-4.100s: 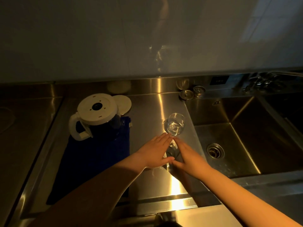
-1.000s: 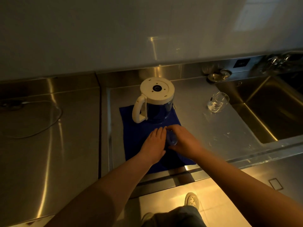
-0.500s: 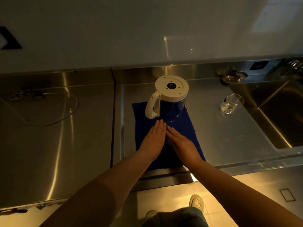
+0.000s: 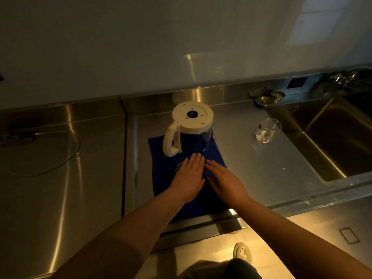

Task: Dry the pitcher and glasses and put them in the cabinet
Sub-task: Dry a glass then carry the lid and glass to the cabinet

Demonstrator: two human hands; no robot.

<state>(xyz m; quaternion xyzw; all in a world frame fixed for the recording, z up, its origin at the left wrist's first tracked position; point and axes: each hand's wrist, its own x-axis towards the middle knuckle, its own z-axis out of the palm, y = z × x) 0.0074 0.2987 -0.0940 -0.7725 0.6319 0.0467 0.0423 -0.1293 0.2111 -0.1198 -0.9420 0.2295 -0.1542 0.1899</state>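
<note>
Resting flat with straight fingers, the left hand (image 4: 189, 178) and right hand (image 4: 223, 181) lie side by side on a soft blue cloth (image 4: 161, 174), holding nothing. Just beyond the fingertips stands the upturned pitcher (image 4: 191, 129), white-based, glass-walled. A clear round glass (image 4: 266, 132) stands well right, near the steel sink (image 4: 342, 137).

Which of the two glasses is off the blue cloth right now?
The glass near the sink, on bare steel counter. The other glass sits on the blue cloth, under the left hand.

We reach both arms fwd; left hand (image 4: 189, 178) & right hand (image 4: 225, 181) lie flat, fingers straight, side by side.
</note>
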